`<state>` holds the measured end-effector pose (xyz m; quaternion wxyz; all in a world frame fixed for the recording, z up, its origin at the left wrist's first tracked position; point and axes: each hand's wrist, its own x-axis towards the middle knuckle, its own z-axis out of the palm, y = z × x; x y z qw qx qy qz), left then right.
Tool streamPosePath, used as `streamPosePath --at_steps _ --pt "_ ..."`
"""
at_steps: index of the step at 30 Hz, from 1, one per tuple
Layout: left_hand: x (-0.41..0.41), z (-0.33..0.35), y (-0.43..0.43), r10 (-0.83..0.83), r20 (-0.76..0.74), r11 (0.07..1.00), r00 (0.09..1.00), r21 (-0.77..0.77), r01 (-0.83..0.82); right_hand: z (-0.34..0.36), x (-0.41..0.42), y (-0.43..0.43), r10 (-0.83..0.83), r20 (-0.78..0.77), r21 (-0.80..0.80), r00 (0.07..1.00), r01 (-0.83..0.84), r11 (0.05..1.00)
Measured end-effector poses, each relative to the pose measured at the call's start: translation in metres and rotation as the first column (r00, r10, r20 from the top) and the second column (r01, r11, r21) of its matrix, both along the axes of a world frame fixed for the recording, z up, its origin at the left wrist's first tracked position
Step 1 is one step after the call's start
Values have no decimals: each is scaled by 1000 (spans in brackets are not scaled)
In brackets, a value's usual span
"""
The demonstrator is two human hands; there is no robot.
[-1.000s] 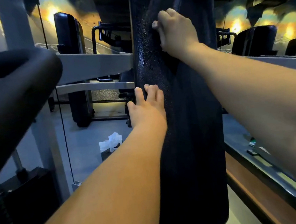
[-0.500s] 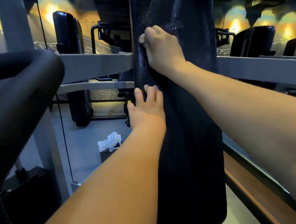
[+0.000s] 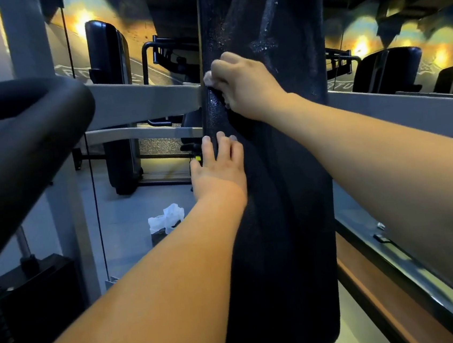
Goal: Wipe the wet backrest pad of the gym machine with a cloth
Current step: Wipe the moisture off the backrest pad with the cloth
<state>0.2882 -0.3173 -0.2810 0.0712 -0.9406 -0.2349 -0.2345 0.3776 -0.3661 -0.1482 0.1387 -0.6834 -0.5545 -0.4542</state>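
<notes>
Our right hand, fingers curled, clutches a dark cloth against the left edge of the upright black backrest pad, where droplets glisten. Our left hand lies flat on the same edge just below, fingers straight, holding nothing. The wall lettering is too blurred to read.

On the backrest pad, right hand and cloth lie above left hand.
</notes>
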Motion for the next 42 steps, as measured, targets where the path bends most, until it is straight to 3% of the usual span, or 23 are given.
streamPosePath --at_steps 6,11,13,24,30,31,35,39,42 --pt "-17 -2 0 27 52 999 998 45 -29 -15 -13 -9 24 -1 -120 1000 -24 992" --pt "-30 -13 4 116 187 984 976 -155 -87 -45 -22 -21 48 -68 -150 997 -58 987" --pt "-40 -27 11 109 207 983 972 -169 -75 -61 -23 -24 58 -89 -141 994 -70 987" --pt "-71 -29 38 -34 121 953 992 -295 68 -128 -27 -51 79 -164 -152 983 -104 983" --pt "-76 -20 23 -219 67 908 973 -350 229 -132 -31 -81 27 -357 -378 934 -170 910" --pt "-74 -15 21 -217 108 897 970 -370 242 -126 -30 -86 13 -392 -352 920 -163 922" --pt "-52 10 23 -74 338 793 938 -551 261 -92 -21 -96 83 -471 78 878 -52 996" --pt "-23 6 22 -43 361 749 932 -605 269 -77 -9 -90 -63 -454 41 889 91 995" --pt "-3 -16 16 61 446 658 893 -690 300 -87 8 -88 -322 -300 156 898 379 912"
